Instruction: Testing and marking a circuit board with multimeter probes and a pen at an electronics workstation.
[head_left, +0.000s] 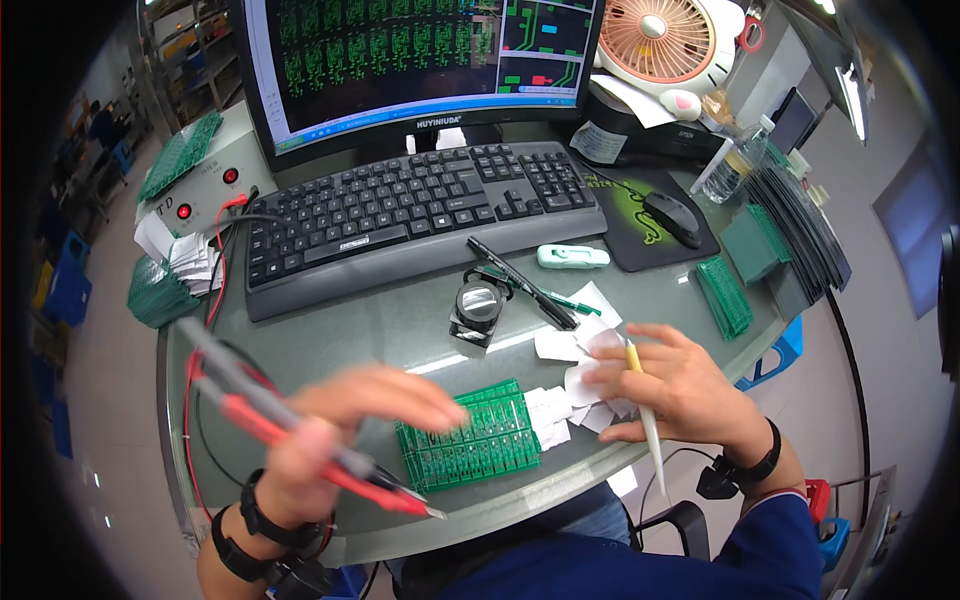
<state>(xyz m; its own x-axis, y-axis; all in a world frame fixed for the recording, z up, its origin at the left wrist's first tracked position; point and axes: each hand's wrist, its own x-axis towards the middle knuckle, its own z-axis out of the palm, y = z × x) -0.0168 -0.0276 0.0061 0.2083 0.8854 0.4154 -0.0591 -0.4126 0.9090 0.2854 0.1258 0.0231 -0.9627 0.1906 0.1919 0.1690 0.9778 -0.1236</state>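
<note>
Hovering with the left hand (345,400) over the left part of the green circuit-board panel (485,450), blurred, with thumb closed on a red probe (250,420) and a grey-black probe (245,385), and with longer fingers stretched apart. Cannot tell whether touching the boards. Pointing both tips past the panel's near left corner, seemingly off the contacts. Over to the right of the panel now: carrying a pale pen-like tool (646,410) among the fingers of the right hand (690,395), with thumb and fingertips spread apart above white paper slips (548,415) right beside the panel. Cannot make out the exact pinch. Probably handling or lining up the panel between probe checks, judging by those tips. Calling next, most likely, for a steady panel and tips turned onto its contacts. Beyond the panel, spotting a loupe (478,305) and a black marker (520,283).
</note>
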